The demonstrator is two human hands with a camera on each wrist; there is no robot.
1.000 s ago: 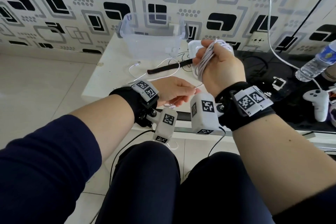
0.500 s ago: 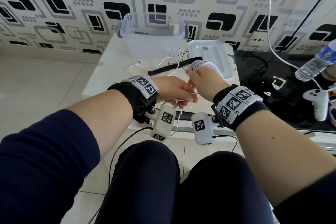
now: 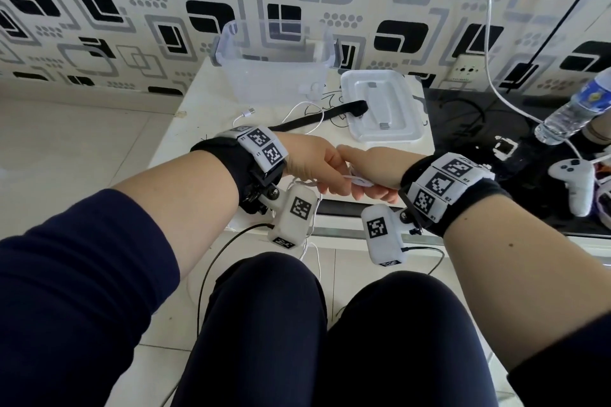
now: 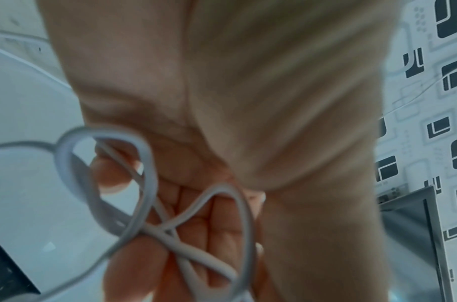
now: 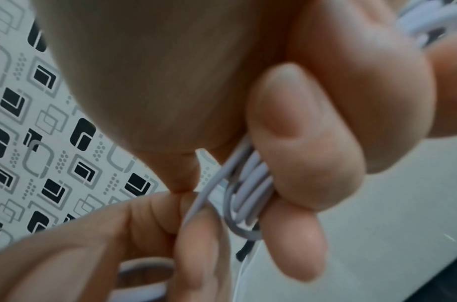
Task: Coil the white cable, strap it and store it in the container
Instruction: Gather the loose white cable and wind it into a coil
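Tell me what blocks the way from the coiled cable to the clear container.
Nothing visible does. The clear container stands open at the back of the table, its lid lying beside it. The black strap lies flat on the table between the cable and it.

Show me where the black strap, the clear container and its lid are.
black strap (image 3: 317,117), head view, middle of its length.
clear container (image 3: 228,35), head view, left rim.
lid (image 3: 411,89), head view, right raised border.
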